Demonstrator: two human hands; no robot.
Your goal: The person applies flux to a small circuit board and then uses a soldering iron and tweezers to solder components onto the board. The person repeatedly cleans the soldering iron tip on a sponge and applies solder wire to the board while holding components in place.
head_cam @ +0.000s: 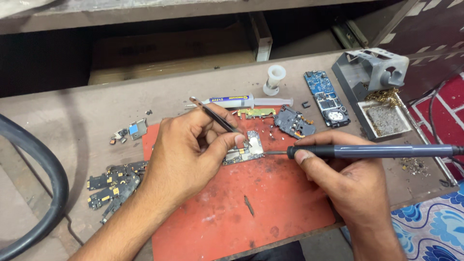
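Brown and dusty, the table (87,104) carries a red mat (251,212) in the middle. On the mat lies a small circuit board (246,152), near its far edge. The left hand (186,154) is closed around thin tweezers (215,116), and its thumb rests by the board. The tweezer tips seem to touch the board, but the thumb hides that spot. The right hand (348,179) grips a grey soldering iron (372,152) like a pen. The iron's metal tip touches the right edge of the board.

Farther back lie a syringe (246,101), a white spool (274,79) and a blue phone board (326,98). A grey iron stand (374,72) with a tray of brass wool sits at the far right. Black phone parts (116,186) lie at the left, off the mat. A thick black hose (46,169) curves along the left side.
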